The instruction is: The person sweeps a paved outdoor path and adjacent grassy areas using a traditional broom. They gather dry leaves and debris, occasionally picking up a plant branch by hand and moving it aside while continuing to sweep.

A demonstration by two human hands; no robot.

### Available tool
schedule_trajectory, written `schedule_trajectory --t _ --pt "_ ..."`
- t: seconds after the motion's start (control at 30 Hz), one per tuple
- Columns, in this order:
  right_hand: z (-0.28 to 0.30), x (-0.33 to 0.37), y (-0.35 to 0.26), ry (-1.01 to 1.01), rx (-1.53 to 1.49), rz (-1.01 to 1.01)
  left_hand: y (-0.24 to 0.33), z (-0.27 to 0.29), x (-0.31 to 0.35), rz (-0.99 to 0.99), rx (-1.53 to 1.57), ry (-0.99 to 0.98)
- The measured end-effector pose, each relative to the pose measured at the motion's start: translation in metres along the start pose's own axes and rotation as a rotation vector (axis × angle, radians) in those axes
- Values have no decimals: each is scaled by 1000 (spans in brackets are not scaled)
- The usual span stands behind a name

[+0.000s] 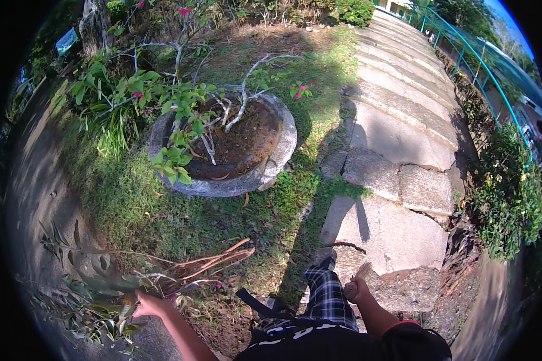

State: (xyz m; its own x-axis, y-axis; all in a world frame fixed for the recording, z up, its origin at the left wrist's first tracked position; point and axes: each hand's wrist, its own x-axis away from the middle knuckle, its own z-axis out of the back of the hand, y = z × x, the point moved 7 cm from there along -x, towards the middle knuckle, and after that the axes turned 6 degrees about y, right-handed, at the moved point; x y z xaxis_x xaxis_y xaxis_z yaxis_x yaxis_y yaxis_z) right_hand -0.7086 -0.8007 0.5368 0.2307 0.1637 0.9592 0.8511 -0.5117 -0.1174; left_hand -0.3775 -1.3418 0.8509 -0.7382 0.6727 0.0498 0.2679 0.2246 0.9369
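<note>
At the lower left, my left hand (149,305) is closed at a heap of leafy cut branches (105,295), its fingertips among the leaves. Long bare brown stems (217,260) of the heap lie on the grass, and a few pink petals show beside them. My right hand (356,291), near my right leg, grips a tan bundle of thin sticks (363,270) that looks like the end of a stick broom. The rest of that bundle is hidden by the hand and body.
Ahead stands a round concrete planter (283,144) with a pink-flowered bush (193,120). A cracked concrete path (391,228) rises in steps on the right, beside shrubs (503,204) and a turquoise railing (494,78). A paved lane (33,174) runs along the left.
</note>
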Motion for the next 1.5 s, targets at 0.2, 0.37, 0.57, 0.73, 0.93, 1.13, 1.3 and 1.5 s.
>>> schedule_trajectory --t 0.2,0.37,0.57,0.73,0.93,1.13,1.3,1.5 --pt "-15 14 -7 -81 -36 10 40 -39 37 -143 174 -212" --pt "-27 25 -16 -181 3 70 73 -74 69 -252 155 -413" --pt "-19 20 -20 -48 -8 118 74 -98 141 -309 9 -628" --pt "-3 17 -28 40 -114 140 43 -125 227 -564 -259 -860" --pt "18 19 -49 28 -258 73 -38 -161 337 -184 -137 -1302" --pt "44 6 -83 56 -366 97 -122 -172 457 83 -279 -1620" --pt "57 -5 -120 81 -449 -43 -153 -182 547 -200 -309 -1833" --pt "55 21 -176 -12 -464 -59 -159 -201 621 -329 -475 -2004"
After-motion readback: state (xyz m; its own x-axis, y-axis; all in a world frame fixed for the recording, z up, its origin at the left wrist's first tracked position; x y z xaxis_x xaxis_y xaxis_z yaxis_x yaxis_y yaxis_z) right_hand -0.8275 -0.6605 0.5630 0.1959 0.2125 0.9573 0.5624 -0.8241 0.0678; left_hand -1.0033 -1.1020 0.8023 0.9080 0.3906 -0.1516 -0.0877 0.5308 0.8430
